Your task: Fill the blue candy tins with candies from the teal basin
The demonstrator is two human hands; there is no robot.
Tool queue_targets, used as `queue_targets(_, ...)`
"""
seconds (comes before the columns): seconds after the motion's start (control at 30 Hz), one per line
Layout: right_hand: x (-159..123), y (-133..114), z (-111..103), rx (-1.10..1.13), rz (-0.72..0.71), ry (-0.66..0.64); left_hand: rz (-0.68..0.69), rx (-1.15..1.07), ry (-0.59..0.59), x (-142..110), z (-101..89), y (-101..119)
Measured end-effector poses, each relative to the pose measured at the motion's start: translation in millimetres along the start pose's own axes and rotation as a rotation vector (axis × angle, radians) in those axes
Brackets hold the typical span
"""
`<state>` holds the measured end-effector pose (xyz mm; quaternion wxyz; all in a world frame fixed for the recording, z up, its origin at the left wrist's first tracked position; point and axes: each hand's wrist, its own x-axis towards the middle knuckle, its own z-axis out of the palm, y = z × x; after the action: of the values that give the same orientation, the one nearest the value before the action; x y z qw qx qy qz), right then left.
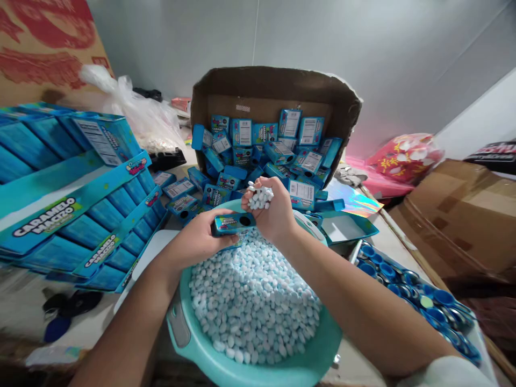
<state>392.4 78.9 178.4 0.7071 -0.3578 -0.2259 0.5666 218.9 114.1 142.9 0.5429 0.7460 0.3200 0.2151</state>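
Note:
My left hand (199, 237) is closed around a small blue candy box (234, 222), held sideways with a round hole at its right end. My right hand (269, 212) is cupped and closed on a handful of white candies (260, 196), just above and beside the box's hole. Both hands hover over a teal bowl (282, 368) heaped with pale blue-white candies (252, 298).
A tipped cardboard carton (274, 88) behind the bowl spills many small blue boxes (262, 150). Blue display trays (76, 204) are stacked at left. A tray of blue caps (415, 290) lies at right, next to a brown cardboard box (463, 220). A plastic bag (141, 115) sits at back left.

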Motion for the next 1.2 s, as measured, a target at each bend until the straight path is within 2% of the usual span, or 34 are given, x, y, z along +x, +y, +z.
queue_targets(0.3,0,4,0,0.007,-0.027,-0.065,-0.022,0.029,-0.002,0,-1.0,-4)
queue_targets(0.4,-1,5,1,-0.019,-0.028,-0.065,-0.014,0.043,0.015,0,-0.5,-5)
queue_targets(0.6,-3,9,2,-0.111,-0.075,-0.052,0.019,-0.002,-0.023,0,0.4,-2)
queue_targets(0.87,-3,9,4,-0.13,-0.055,-0.037,0.052,0.018,0.017,0,-0.1,0)
queue_targets(1.2,-4,13,3,-0.258,-0.188,-0.182,0.05,-0.011,0.007,-2,-2.1,5)
